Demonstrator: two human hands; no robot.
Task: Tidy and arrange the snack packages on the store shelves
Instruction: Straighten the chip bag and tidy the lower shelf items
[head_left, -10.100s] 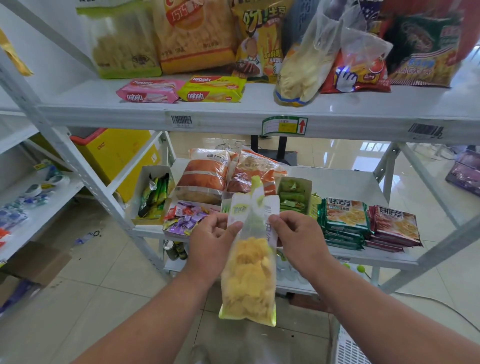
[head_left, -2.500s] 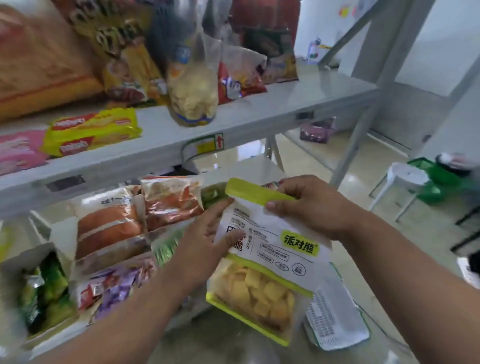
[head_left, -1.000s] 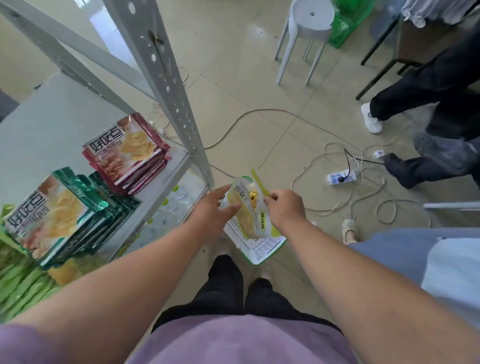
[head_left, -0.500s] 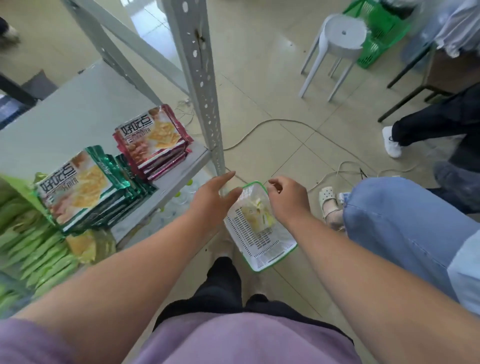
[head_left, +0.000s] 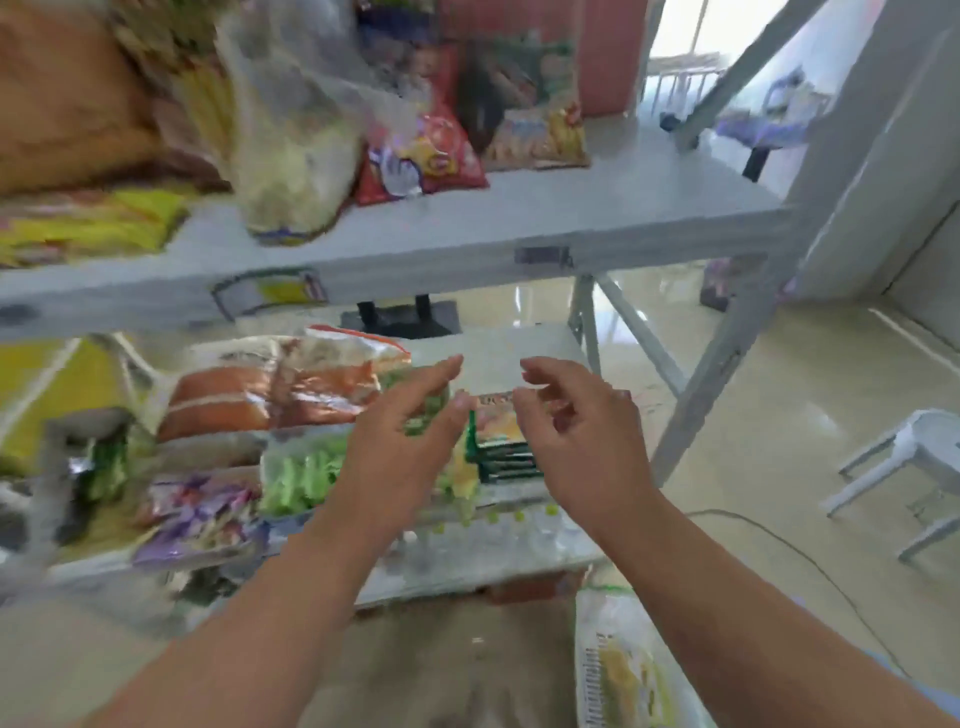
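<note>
Hands reach forward side by side toward the middle shelf (head_left: 498, 358), both empty. Left hand (head_left: 400, 447) has its fingers (head_left: 441, 374) stretched nearly straight and slightly spread, the tips hovering over a blurred green package (head_left: 301, 473); whether they touch it cannot be told through the motion blur. Right hand (head_left: 582, 431) is loosely curled, thumb and forefinger apart with a small gap, holding nothing, poised just above the green-edged stack of snack packets (head_left: 501, 441) lying on that shelf.

Left of the hands on the same shelf lie orange-and-white bags (head_left: 270, 389), with purple wrapped sweets (head_left: 197, 514) in front of them. Upper shelf (head_left: 597, 218) carries a clear bag of pale chips (head_left: 296, 150) standing near the front edge, a red snack bag (head_left: 426, 156) just beside it, and a yellow packet (head_left: 88, 223) at far left. Down at lower right, a clear package with yellow chips (head_left: 623, 670) lies below the right forearm. A white plastic stool (head_left: 914, 457) stands on the tiled floor to the right.
</note>
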